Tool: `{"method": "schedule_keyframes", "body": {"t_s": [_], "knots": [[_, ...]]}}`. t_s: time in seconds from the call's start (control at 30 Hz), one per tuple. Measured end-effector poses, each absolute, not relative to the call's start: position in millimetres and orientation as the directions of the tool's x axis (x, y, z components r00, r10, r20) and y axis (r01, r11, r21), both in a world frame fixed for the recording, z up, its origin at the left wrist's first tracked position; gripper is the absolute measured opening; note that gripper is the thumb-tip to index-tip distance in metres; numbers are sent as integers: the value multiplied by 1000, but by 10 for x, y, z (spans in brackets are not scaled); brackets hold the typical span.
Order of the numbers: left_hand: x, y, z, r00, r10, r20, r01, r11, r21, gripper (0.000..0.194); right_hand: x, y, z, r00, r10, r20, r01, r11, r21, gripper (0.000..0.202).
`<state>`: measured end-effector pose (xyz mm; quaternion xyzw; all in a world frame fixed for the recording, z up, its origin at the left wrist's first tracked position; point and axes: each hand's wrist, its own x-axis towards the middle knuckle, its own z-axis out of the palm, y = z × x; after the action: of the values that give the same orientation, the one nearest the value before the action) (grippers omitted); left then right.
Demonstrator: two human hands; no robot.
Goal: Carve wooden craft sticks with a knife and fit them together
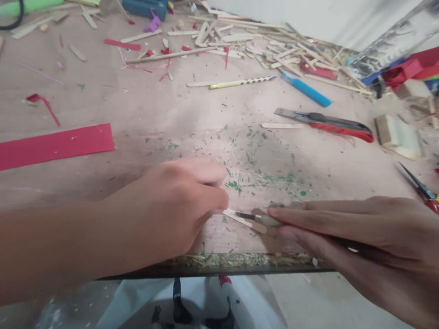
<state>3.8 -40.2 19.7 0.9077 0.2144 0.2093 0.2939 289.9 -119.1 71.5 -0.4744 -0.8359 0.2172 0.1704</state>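
Holds down a stick [248, 223] near the front edge of the counter [154, 109] with the left hand [185, 196], with fingers together and clamped on its left end; grips a knife [267, 220] in the right hand [370, 228], with fingers clamped around the handle; points the blade left along the stick, close over it, but cannot tell whether touching; has green scraps [235, 185] just beyond the hands; farther back, has a cutter [329, 123], a pencil [242, 82] and, at the left, a red strip [56, 144].
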Motion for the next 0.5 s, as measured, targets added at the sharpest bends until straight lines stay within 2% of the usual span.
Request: {"method": "schedule_keyframes", "body": {"t_s": [0.13, 0.23, 0.4, 0.5], "knots": [[19, -389, 205, 839, 496, 222, 267, -732, 627, 39, 2879, -1209, 746, -528, 843, 101, 733, 512, -447, 32], [16, -378, 213, 845, 488, 219, 261, -733, 628, 38, 2833, -1233, 779, -533, 839, 106, 743, 525, -416, 27], [40, -379, 221, 838, 494, 230, 261, -734, 626, 41, 2808, -1218, 780, -478, 876, 62, 721, 432, -542, 18], [52, -381, 210, 828, 505, 243, 260, -731, 631, 42, 2834, -1224, 751, -420, 907, 26, 736, 357, -575, 17]]}}
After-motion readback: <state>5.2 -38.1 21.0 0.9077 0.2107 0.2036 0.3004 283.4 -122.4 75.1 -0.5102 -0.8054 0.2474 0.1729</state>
